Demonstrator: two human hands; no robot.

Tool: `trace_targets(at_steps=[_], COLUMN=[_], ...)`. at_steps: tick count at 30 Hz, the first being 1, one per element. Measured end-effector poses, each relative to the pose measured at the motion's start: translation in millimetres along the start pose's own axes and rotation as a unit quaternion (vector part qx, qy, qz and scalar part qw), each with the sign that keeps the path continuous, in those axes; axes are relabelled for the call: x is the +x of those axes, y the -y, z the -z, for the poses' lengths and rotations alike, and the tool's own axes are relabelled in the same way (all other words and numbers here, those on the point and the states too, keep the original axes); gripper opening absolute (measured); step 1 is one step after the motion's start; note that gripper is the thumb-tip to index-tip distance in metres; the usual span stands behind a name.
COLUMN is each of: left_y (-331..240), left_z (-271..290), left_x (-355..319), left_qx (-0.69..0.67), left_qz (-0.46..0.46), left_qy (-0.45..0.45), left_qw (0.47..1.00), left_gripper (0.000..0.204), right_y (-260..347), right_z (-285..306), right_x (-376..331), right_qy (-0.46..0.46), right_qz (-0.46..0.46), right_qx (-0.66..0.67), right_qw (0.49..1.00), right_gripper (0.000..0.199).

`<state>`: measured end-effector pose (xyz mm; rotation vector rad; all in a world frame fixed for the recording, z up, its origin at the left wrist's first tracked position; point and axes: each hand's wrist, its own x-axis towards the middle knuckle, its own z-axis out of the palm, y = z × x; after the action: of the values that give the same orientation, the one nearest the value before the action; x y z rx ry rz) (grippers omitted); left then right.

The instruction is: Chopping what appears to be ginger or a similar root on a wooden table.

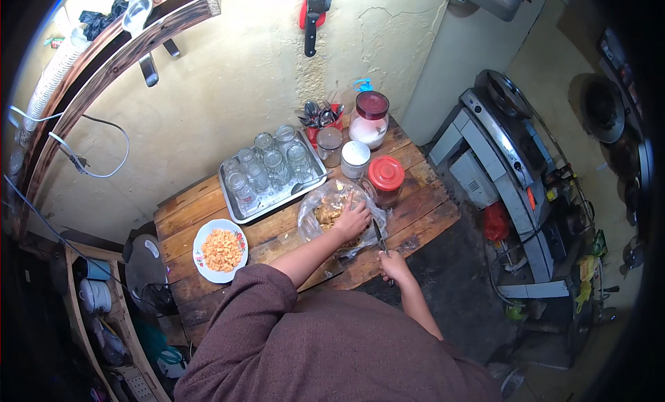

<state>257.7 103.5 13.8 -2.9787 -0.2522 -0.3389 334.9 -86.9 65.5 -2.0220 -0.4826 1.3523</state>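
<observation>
A clear plastic bag [309, 209] lies spread on the wooden table, with yellow-brown pieces and peel-like scraps [328, 213] on it. My left hand [352, 220] rests over the bag, its fingers apart and touching the contents; what lies under the palm is hidden. My right hand [393, 265] is closed round the handle of a knife [379, 234] near the table's front edge. Its blade points away from me, beside my left hand. To the left, a white plate with a floral rim [200, 256] holds a heap of small orange diced pieces [223, 251].
Behind the bag stands a metal tray [255, 217] of several upside-down glasses. Lidded jars, including a red-lidded one [386, 173], and a red cutlery holder [325, 133] are at the back right. Another knife [311, 38] hangs on the wall. A stove [493, 128] stands right.
</observation>
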Motion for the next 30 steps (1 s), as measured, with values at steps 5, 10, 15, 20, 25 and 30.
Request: trace_targets(at_steps=[5,10,15,20,25,30], left_y=[-1.7,5.1,32.6,38.6,29.3,-3.7], left_z=[10.2,19.3,53.2,96.8,91.0,71.5], left_x=[10.2,9.7,-11.9,-61.0,-156.6,-236.8], left_qx=[0.004,0.075,-0.048,-0.274,-0.552,-0.613], left_qz=[0.023,0.008,0.107,0.241,0.415,0.510], left_qy=[0.093,0.109,0.018,-0.158,-0.220,-0.277], left_qw=[0.995,0.991,0.993,0.917,0.689,0.536], left_gripper=[0.025,0.025,0.023,0.042,0.038,0.034], right_y=[1.5,3.8,7.6,11.4,25.5,29.5], right_z=[2.9,3.1,2.0,-5.0,-15.8,-42.8], right_x=[-6.3,-7.6,-11.0,-10.1,-19.1,-24.1], right_qy=[-0.023,0.002,0.039,0.060,0.114,0.153], right_qz=[-0.005,-0.004,-0.005,0.021,-0.006,-0.030], right_qx=[0.026,0.069,0.115,0.131,0.160,0.331], right_qw=[0.999,0.998,0.993,0.989,0.980,0.931], right_gripper=[0.025,0.024,0.023,0.022,0.022,0.021])
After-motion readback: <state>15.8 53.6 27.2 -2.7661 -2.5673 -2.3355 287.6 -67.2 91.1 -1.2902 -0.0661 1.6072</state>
